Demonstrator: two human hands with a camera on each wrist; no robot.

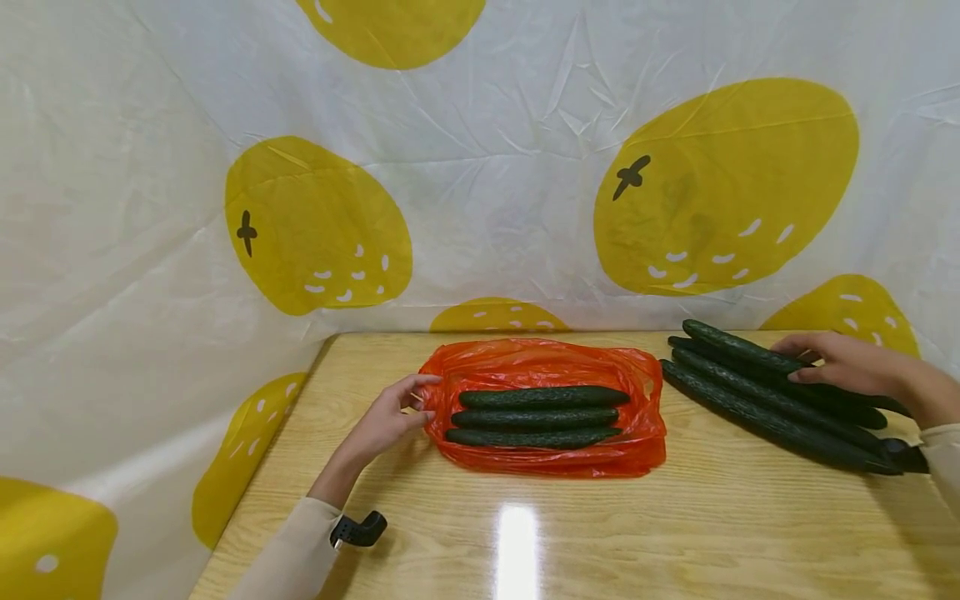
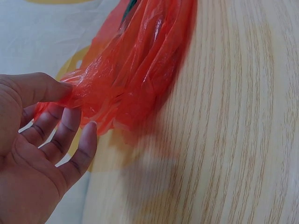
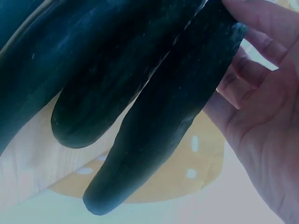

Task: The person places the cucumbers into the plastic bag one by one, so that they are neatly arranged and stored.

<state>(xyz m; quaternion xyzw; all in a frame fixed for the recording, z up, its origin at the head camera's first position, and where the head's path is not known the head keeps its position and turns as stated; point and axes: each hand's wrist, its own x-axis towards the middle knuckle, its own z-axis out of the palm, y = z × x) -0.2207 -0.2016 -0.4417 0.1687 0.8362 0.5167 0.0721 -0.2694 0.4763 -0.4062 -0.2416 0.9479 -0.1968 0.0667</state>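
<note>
Cucumbers: long, dark green, bumpy | bag: red, crinkled | hands: left pinching bag, right gripping cucumber

The bag is red, cucumbers seemingly green, tabletop grained.

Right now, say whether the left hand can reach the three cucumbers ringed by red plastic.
Probably yes: the left hand pinches the red plastic bag near the three cucumbers, whose tops look uncovered; releasing the bag may help.
</note>
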